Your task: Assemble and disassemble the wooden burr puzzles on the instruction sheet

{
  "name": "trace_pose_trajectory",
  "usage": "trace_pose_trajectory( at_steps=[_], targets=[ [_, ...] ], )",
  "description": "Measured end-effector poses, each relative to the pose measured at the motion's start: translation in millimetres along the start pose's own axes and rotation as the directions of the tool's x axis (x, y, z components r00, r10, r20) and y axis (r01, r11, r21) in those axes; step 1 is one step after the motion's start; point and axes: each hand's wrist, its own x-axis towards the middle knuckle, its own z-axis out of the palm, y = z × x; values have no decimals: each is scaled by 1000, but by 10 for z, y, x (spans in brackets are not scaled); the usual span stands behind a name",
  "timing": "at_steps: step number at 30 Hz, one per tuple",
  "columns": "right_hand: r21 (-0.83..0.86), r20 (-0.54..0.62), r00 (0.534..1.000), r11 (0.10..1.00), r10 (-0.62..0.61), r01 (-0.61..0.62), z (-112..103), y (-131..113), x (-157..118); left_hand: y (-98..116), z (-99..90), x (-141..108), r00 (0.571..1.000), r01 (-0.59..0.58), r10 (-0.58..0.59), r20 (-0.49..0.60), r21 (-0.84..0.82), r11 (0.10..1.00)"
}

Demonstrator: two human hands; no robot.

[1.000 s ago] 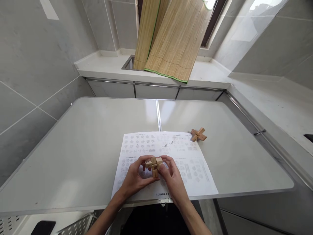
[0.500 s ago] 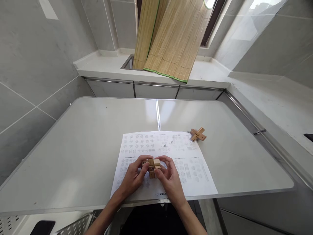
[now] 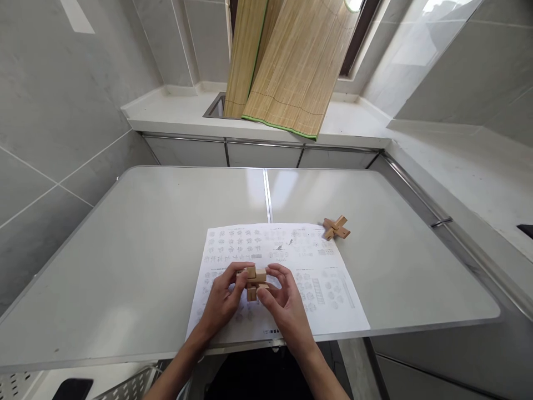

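Between my hands, over the lower middle of a printed sheet (image 3: 291, 319), is a wooden block puzzle (image 3: 251, 293) made of interlocking pieces. My left hand (image 3: 225, 294) grips its left side, thumb in front and fingers behind. On the right, my right hand (image 3: 285, 303) curls round the puzzle, its thumb pressed on the near right part and its forefinger bent by the far corner. My fingers hide parts of both sides of the puzzle. The paper carries rows of small puzzle drawings.
A cross-shaped wooden puzzle (image 3: 336, 228) lies by the sheet's upper right corner on the white folding table (image 3: 125, 250). Beyond the table, a bamboo mat (image 3: 291, 72) leans over a counter (image 3: 166, 114) with a sink. A dark phone (image 3: 73, 389) lies low at the left.
Both hands and the puzzle have shifted slightly left. The puzzle is turned a little, and more of its right-hand blocks show. The cross-shaped puzzle stays put on the table.
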Motion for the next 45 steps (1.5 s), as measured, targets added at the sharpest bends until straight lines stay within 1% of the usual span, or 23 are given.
trace_pose_trajectory(
  at_steps=[2, 3, 5, 8, 12, 15, 20, 23, 26, 29, 31, 35, 37, 41, 43, 45],
  targets=[
    [2, -8, 1000, 1000, 12, -12, 45, -29, -6, 19, -5, 13, 998, 21, -22, -51, -34, 999],
    [7, -19, 1000, 1000, 15, -15, 68, -39, -8, 28, -6, 18, 998, 19, -21, -58, -42, 999],
    [27, -43, 999, 1000, 11, -10, 100, -44, -8, 45, -7, 19, 999, -4, 2, -43, -44, 999],
    [47, -44, 999, 999, 14, -12, 106, -19, -4, 58, -5, 8, 999, -41, 40, -21, -21, 999],
    [30, -72, 996, 999, 45, -43, 94, 13, -10, 41, 0, -9, 999, -49, 49, -19, 22, 999],
    [43, -95, 995, 998, 44, -40, 125, 15, -37, 13, 8, -10, 998, -48, 49, -30, 36, 998],
    [70, -23, 999, 997, 24, -22, 192, 10, -81, -5, 12, -13, 999, -49, 50, -12, 44, 998],
    [56, -18, 1000, 998, 22, -21, 181, 1, -88, -6, 16, -13, 999, -37, 37, 4, 42, 998],
    [28, -52, 998, 999, 32, -30, 141, 6, -95, -1, 32, -12, 999, -39, 39, 2, 47, 998],
    [0, -117, 991, 998, 59, -60, 97, 31, -108, 14, 55, -20, 1000, -5, 6, -12, 30, 1000],
    [-19, -139, 989, 998, 55, -58, 74, 41, -116, 22, 67, -29, 1000, 12, -12, -6, 19, 1000],
    [-74, -92, 996, 997, -13, 6, 37, 13, -117, 31, 71, -35, 1000, -9, 9, 10, 30, 1000],
    [-84, -53, 998, 996, -23, 19, 12, -15, -110, 36, 68, -32, 1000, -12, 12, 21, 34, 999],
    [-110, 30, 1000, 994, -3, 6, -46, -50, -90, 33, 73, -36, 999, -11, 9, 44, 40, 999],
    [-114, 37, 999, 993, 19, -15, -61, -42, -83, 19, 82, -43, 999, -23, 21, 34, 59, 998],
    [-78, 23, 998, 996, 53, -51, -58, -20, -79, -2, 95, -50, 999, -40, 38, 20, 84, 996]
  ],
)
